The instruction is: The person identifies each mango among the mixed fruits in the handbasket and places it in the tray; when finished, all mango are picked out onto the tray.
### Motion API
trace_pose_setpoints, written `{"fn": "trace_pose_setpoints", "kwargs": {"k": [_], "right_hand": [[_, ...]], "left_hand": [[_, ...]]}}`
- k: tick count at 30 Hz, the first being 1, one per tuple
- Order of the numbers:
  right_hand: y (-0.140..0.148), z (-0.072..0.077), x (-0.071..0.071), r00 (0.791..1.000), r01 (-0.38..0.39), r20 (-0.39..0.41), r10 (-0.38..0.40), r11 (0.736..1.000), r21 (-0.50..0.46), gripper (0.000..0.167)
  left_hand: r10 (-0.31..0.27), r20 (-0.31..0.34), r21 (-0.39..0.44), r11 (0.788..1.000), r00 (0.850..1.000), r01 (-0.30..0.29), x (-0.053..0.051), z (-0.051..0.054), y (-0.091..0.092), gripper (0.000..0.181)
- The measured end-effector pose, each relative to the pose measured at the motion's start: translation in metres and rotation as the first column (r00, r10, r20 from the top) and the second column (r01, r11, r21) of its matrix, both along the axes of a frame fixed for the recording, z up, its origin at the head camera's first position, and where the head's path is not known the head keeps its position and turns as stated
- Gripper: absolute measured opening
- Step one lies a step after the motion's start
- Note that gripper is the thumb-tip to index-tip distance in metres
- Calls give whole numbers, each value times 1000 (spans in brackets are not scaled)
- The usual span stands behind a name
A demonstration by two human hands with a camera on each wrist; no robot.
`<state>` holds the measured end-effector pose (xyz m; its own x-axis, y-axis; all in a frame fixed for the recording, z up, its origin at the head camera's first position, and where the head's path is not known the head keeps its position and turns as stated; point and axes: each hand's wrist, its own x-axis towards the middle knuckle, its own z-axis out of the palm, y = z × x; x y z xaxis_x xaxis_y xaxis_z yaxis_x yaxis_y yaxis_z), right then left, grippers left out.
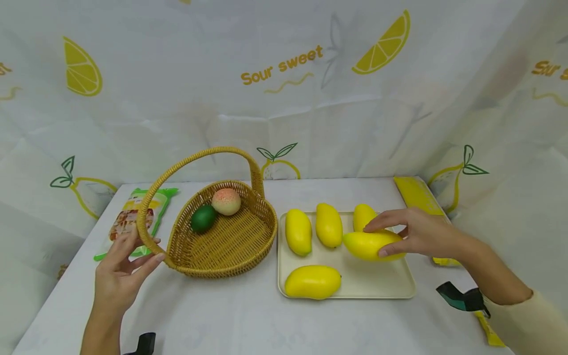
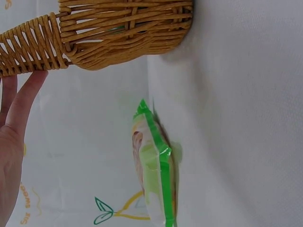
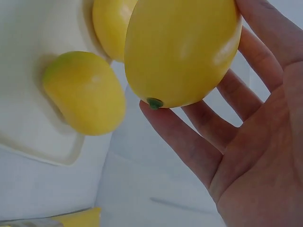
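In the head view my left hand [image 1: 120, 276] pinches the base of the handle of a wicker basket [image 1: 222, 272], thumb in front and fingers partly behind it. Inside the basket lie a dark green fruit [image 1: 203, 219] and a pinkish peach [image 1: 227, 201]. My right hand [image 1: 414, 231] grips a yellow mango [image 1: 368, 245] by its sides, above the right part of a cream tray [image 1: 368, 291]. Several more mangoes, among them a front one [image 1: 313, 282], lie on the tray. The right wrist view shows the held mango [image 3: 182, 52] with its green stem end near a fingertip.
A green-edged food packet [image 1: 137, 217] lies left of the basket. Yellow packets, one of them at the back [image 1: 417, 195], lie right of the tray, partly hidden by my right arm. A lemon-print curtain [image 1: 284, 108] hangs behind the white table [image 1: 213, 315].
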<state>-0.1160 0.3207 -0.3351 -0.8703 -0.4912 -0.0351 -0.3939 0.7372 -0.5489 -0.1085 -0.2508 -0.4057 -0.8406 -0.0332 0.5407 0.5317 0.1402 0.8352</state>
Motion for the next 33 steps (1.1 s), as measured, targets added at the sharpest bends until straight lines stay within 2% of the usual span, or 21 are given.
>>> {"fn": "trace_pose_setpoints", "kwargs": {"k": [5,9,12,19,24,31,33], "right_hand": [[5,-19,10,1000,-18,-9,18,1000,-21,41],[7,-33,15,999,-23,46,25,998,-52,41],[6,-40,17,995,-5,94,9,999,-35,41],[2,-51,17,996,-31,81,29,999,16,42],[2,-57,18,997,-38,71,34,998,50,43],[0,-64,20,996,-20,84,13,996,85,44],[-1,-66,21,996,-19,85,12,996,87,44]], "left_hand": [[-42,-55,16,999,998,43,-2,-2,0,81],[-33,-42,-2,999,999,33,-3,-1,0,81],[-16,-24,-14,1000,1000,16,-2,-1,0,82],[-38,-41,20,999,998,39,0,-1,-1,80],[-12,1,12,1000,1000,12,1,0,1,82],[-64,-61,55,996,996,67,-1,-2,0,81],[-53,-40,49,997,998,55,0,-1,-1,82]]}}
